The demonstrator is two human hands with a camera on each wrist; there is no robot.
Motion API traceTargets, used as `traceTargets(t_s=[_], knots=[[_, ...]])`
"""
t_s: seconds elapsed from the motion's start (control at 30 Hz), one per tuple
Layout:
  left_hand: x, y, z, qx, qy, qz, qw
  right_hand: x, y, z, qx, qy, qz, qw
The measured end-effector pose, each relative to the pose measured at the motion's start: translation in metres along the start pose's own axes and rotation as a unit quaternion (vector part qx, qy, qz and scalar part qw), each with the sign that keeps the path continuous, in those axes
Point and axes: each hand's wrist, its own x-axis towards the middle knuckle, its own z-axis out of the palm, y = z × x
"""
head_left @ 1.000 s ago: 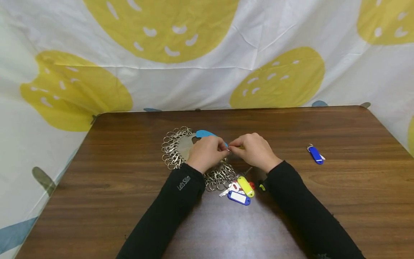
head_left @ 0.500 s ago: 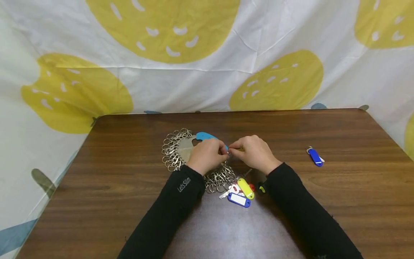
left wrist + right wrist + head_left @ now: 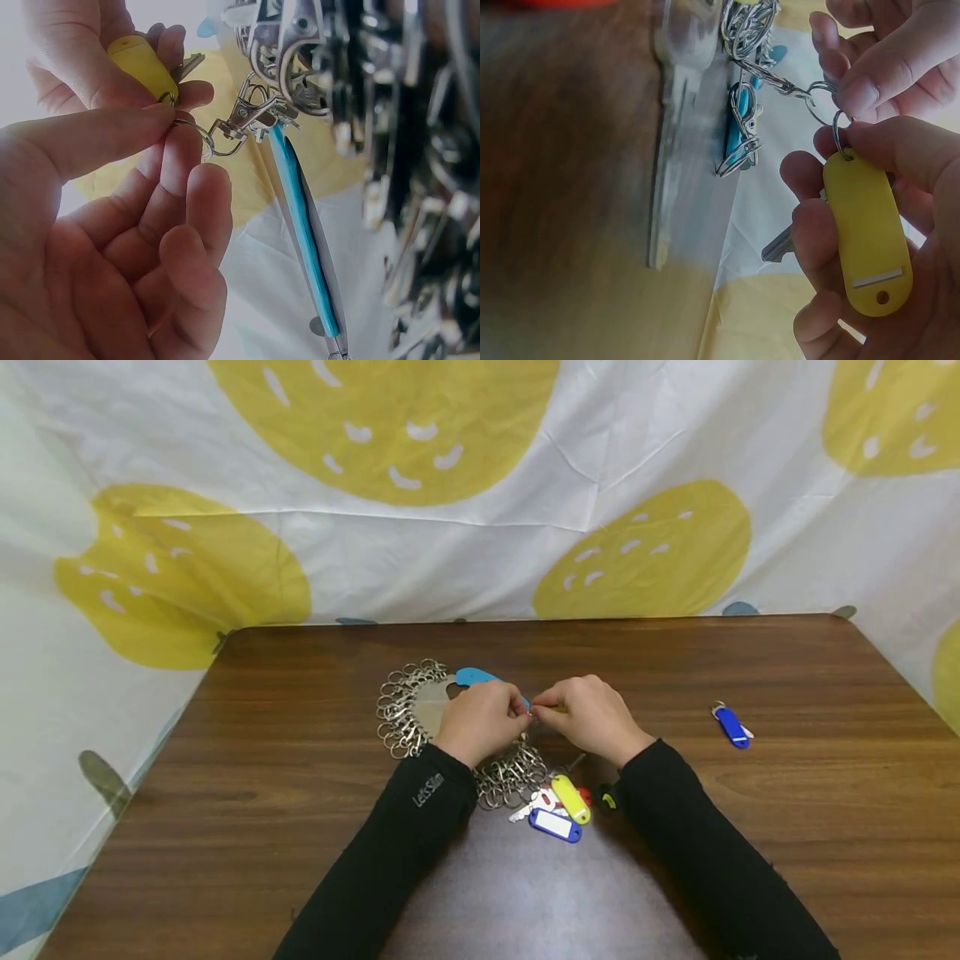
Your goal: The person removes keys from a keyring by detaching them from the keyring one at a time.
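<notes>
- Head view: both hands meet over the middle of the brown tabletop (image 3: 300,793). The left hand (image 3: 482,720) and the right hand (image 3: 588,716) have their fingertips together, pinching something small between them that is too tiny to make out here. Under and behind the left hand lies a pile of metal clips (image 3: 405,714) round a plate with a blue handle (image 3: 472,677). Just in front of the wrists lie a yellow tag (image 3: 570,797) and a blue-rimmed tag (image 3: 555,824); a lone blue tag (image 3: 731,727) lies well apart to the right.
- Left wrist view: the left hand (image 3: 112,247) pinches a small split ring (image 3: 196,139) between thumb and forefinger, grip clamped on it. A metal snap clip (image 3: 247,120) is hooked into that ring. The blue handle (image 3: 304,240) hangs edge-on below.
- Right wrist view: the right hand (image 3: 877,255) curls round a yellow key tag (image 3: 866,236), grip clamped on it, with a key (image 3: 780,244) poking out beneath the fingers. The tag's ring (image 3: 841,142) sits just beside the split ring (image 3: 819,101) in the left fingertips (image 3: 862,94).
</notes>
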Motion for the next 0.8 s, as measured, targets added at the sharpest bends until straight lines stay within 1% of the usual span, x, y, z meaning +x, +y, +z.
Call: traceTargets(t_s=[0.13,0.4,0.6,0.8], knots=[[0.0004,0.0005,-0.0001,0.001,-0.003,0.004,1.0,0.0,0.0002,-0.0006,0.004,-0.005,0.006,1.0],[0.0006,-0.0003,0.0006,0.002,-0.017,0.012,0.9998,-0.0004,-0.0006,-0.0009,-0.005,-0.007,0.031,0.999],[-0.0004,-0.0005,0.0013,0.0,-0.01,0.013,0.9999,-0.001,-0.0013,-0.0009,-0.002,-0.001,0.021,1.0],[0.0,0.0002,0.0002,-0.003,-0.005,-0.004,1.0,-0.0003,-0.0013,-0.0008,-0.001,0.002,0.005,1.0]])
